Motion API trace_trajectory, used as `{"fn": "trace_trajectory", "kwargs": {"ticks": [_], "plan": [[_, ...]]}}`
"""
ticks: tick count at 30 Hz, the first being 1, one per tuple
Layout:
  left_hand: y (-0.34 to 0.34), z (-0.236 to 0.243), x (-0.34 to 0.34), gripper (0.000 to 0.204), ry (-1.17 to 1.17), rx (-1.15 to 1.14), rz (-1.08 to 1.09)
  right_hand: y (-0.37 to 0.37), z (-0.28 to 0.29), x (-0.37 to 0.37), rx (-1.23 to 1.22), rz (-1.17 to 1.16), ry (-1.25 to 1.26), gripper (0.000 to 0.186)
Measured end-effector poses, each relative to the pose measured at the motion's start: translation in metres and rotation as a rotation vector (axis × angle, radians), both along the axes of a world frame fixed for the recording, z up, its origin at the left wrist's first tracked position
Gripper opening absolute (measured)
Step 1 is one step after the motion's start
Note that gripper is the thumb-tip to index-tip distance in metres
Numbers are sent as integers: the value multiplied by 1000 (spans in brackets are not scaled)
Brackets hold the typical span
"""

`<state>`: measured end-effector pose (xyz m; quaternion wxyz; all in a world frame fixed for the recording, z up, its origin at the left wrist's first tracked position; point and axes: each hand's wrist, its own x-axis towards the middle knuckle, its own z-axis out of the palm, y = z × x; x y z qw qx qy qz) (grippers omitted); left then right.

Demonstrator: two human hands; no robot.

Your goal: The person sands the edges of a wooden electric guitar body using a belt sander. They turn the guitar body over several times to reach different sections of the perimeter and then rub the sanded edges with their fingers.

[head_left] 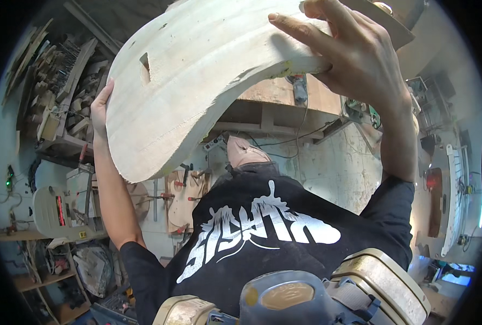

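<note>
Raised high before me is a curved pale wooden board (181,97), with a rounded lower end, a concave sawn edge with frayed fibres, and a small slot cut through its face near the left. My left hand (102,103) grips its left edge; the thumb shows on the rim and the other fingers are hidden behind. At the upper right, my right hand (354,59) holds the board near its inner curve, with one finger stretched across the face. Part of the board's top runs out of the picture.
Beyond the board stands a wooden workbench (325,102) with a corded power tool (299,89) on it. Wood offcuts (62,103) crowd a rack at the left. Clamps grip a light wooden piece (182,208) lower down. A respirator (287,298) hangs at my chest.
</note>
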<state>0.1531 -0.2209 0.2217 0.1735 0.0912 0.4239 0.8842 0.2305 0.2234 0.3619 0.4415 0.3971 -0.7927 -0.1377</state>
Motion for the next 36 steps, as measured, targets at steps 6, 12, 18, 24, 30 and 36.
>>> {"fn": "trace_trajectory", "kwargs": {"ticks": [6, 12, 18, 24, 30, 36], "plan": [[9, -6, 3, 55, 5, 8, 4, 7, -7, 5, -22, 43, 15, 39], [18, -14, 4, 53, -7, 18, -3, 7, 2, 25, -7, 12, -22, 39], [21, -24, 5, 51, 15, 44, -63, 9, 9, 38, 2, 41, -56, 44], [27, -27, 12, 49, -60, -44, 35, 12, -1, 29, -25, -17, -151, 48], [7, -47, 3, 47, -59, -119, 18, 20, -27, 6, -91, 52, -182, 52], [18, -57, 6, 43, -38, 3, -80, 31, -34, 16, -51, -4, -272, 56]]}}
